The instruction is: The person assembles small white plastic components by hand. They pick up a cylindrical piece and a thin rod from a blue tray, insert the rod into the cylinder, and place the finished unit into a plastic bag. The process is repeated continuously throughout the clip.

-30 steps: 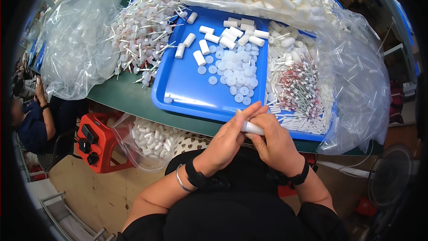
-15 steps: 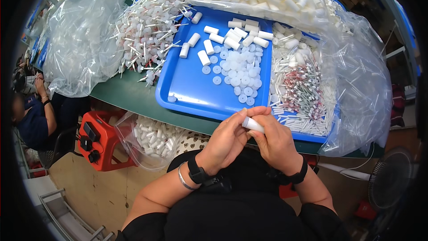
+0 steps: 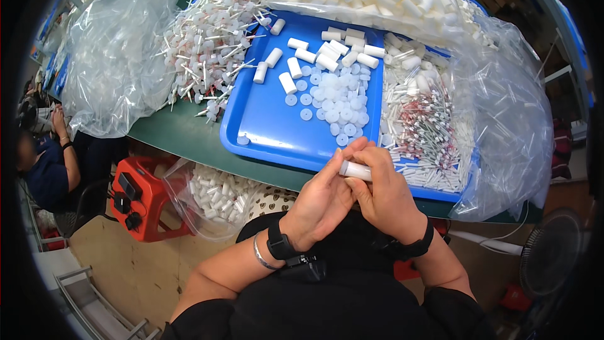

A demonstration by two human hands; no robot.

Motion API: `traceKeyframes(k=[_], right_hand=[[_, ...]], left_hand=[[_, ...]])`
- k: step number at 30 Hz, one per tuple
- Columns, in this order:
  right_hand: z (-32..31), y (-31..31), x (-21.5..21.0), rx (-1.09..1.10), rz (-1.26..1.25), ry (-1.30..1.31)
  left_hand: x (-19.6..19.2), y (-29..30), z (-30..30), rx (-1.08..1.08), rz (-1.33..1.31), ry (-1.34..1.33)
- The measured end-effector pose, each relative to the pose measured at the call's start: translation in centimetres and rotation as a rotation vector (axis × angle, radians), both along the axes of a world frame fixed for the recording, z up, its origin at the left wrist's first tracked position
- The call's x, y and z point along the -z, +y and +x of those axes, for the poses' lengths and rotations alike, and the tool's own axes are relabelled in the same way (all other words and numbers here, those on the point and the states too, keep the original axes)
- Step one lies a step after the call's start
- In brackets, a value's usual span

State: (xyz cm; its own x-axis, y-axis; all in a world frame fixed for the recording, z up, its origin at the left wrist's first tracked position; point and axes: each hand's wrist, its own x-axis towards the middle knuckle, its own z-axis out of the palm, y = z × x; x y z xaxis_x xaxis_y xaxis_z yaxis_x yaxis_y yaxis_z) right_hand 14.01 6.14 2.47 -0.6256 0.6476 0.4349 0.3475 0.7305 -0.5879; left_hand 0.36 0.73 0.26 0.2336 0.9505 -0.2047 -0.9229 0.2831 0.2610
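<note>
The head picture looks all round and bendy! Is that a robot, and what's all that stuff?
No robot: it's a person working bare-handed. A very wide camera on their head looks down, so straight edges look curved. The right hand holds a white cylinder; the left hand is at its end, though I can't tell whether it grips too. On the green table sits a blue tray with loose white cylinders and pale round discs. A clear plastic bag lies to the left.
</note>
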Motion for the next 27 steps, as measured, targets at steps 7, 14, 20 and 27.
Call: traceKeyframes(k=[7,14,20,27], right_hand=[[0.9,-0.1,0.6,-0.051,0.135,-0.199],[-0.5,-0.7,1.3,0.059,0.236,-0.151],[-0.2,-0.4,0.3,0.019,-0.104,-0.141],[-1.2,-1.0,1.0,0.052,-0.093,-0.084]], left_hand=[[1.6,-0.7,1.3,-0.044,0.02,-0.141],[1.0,-0.4,1.2,-0.084,0.032,-0.137],[-0.2,-0.1,0.3,-0.081,0.064,0.104],[1.0,-0.7,0.9,-0.096,0.094,0.214]])
